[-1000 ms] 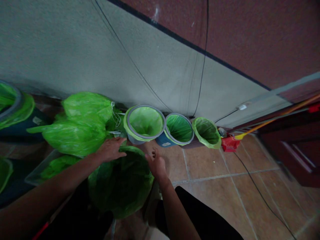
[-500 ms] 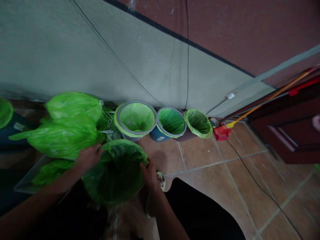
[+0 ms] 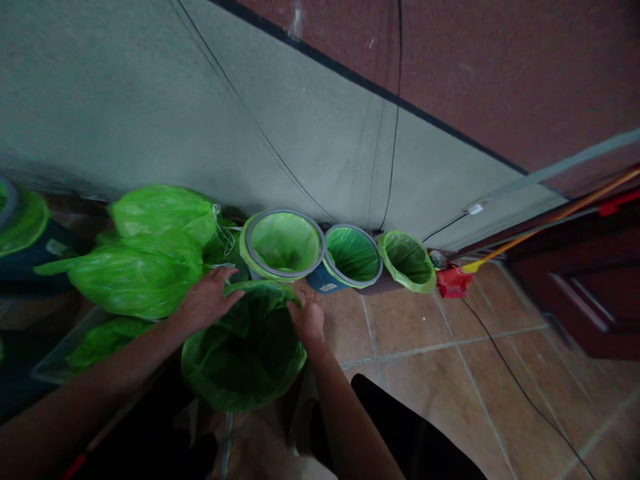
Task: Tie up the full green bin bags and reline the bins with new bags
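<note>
A trash can lined with a green bag [image 3: 245, 400] stands between my legs, its mouth facing up and its inside dark. At its left rim, my left hand [image 3: 213, 300] is open, fingers stretched out and thumb apart. My right hand [image 3: 309, 321] is at the right rim, open, with the thumb on the bag side and the fingers outside; whether it touches the liner is hard to tell. Past the can, a grey-rimmed bin [image 3: 285, 243] with a light green liner stands against the wall.
Stuffed green bags [image 3: 145, 267] lie at left above a clear tray [image 3: 53, 360] holding green plastic. A blue bin [image 3: 345, 257] and a brown bin [image 3: 407, 260] continue the row. A red dustpan [image 3: 454, 283] sits near the door [image 3: 590, 287]. A black cable [image 3: 515, 370] crosses the tiles.
Both hands have loosened from the liner's rim and spread their fingers, moving slightly away from me along the edge. The whole scene has shifted a little rightward in view.
</note>
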A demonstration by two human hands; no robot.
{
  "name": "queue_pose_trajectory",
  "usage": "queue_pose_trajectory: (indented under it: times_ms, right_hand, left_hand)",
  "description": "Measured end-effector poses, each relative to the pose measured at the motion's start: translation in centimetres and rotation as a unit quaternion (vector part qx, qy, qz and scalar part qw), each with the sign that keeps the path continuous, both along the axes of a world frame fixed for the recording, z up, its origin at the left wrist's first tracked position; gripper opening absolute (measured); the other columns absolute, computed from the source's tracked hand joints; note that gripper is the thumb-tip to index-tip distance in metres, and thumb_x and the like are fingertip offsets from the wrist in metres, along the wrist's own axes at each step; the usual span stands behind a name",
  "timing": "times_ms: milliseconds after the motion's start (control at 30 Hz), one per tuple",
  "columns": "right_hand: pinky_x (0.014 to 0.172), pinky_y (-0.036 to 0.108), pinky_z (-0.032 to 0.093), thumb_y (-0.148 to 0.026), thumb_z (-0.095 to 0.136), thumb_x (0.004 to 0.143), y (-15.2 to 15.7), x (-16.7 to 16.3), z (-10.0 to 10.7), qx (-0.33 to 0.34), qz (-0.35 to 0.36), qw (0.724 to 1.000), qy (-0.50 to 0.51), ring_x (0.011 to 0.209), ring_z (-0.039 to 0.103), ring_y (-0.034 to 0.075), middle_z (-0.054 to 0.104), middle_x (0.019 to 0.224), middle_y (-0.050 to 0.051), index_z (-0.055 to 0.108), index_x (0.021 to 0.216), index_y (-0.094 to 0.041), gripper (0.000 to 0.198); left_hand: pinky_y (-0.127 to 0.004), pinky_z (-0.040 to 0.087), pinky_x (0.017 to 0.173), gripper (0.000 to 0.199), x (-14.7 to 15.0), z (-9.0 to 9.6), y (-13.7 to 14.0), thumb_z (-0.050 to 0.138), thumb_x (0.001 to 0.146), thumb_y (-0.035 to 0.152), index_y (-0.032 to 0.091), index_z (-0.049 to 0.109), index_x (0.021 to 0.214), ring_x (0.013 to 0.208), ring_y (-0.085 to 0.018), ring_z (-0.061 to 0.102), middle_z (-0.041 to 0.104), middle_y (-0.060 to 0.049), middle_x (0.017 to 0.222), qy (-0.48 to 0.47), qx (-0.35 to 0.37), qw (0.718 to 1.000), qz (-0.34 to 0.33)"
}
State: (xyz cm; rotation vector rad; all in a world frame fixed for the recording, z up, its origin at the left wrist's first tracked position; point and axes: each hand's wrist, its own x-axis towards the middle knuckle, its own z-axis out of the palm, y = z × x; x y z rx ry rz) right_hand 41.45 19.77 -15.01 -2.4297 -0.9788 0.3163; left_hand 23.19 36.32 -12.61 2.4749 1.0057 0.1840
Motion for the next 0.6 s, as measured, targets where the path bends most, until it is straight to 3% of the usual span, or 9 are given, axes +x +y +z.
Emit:
queue_pose_trajectory:
  times_ms: [100,167,267,400,600]
  right_hand:
    - [0.092,0.036,0.047,-0.027,0.066,0.079,1.0,-0.4,-0.5,0.009,-0.012,1.0,0.008,0.107,0.062,0.027,0.067,0.112,0.014,0.06,0.115,-0.014,0.039]
    - [0.089,0.036,0.048,-0.025,0.065,0.08,1.2,-0.6,-0.8,0.013,-0.017,1.0,0.012,0.101,0.064,0.026,0.069,0.107,0.012,0.062,0.109,-0.015,0.032]
    - [0.086,0.033,0.048,-0.017,0.06,0.082,1.1,-0.6,-1.2,0.029,-0.009,0.999,0.024,0.094,0.065,0.024,0.071,0.097,0.009,0.065,0.097,-0.017,0.016]
    - [0.082,0.029,0.048,-0.012,0.055,0.081,0.3,-0.3,-1.8,0.075,0.019,0.996,0.049,0.087,0.066,0.02,0.071,0.087,0.006,0.065,0.083,-0.018,0.012]
    - [0.086,0.03,0.048,-0.017,0.059,0.076,-0.7,0.5,-1.7,0.121,0.062,0.985,0.106,0.091,0.064,0.019,0.07,0.091,0.006,0.066,0.078,-0.019,0.007]
  left_hand:
    - [-0.037,0.046,0.098,0.04,4.3,-0.1,0.7,0.055,0.081,0.025,0.015,0.054,0.12,0.11,-0.026,0.062,0.065,-0.013,0.12,-0.008,0.016,0.995,-0.099]
    - [-0.035,0.048,0.09,0.023,5.6,-0.9,0.7,0.05,0.083,0.02,0.018,0.059,0.104,0.098,-0.023,0.065,0.069,-0.009,0.104,-0.006,0.024,0.99,-0.141]
    - [-0.031,0.047,0.079,0.019,5.2,-2.4,0.8,0.04,0.091,0.021,0.02,0.058,0.085,0.084,-0.02,0.064,0.068,-0.006,0.084,-0.005,0.038,0.985,-0.168]
    - [-0.031,0.045,0.075,0.022,3.7,-3.6,1.6,0.037,0.093,0.021,0.019,0.057,0.084,0.079,-0.019,0.061,0.065,-0.005,0.08,-0.007,0.06,0.979,-0.193]
    - [-0.035,0.045,0.085,0.021,3.4,-1.9,2.1,0.044,0.086,0.015,0.019,0.062,0.077,0.085,-0.02,0.061,0.066,-0.007,0.085,0.024,0.044,0.975,-0.218]
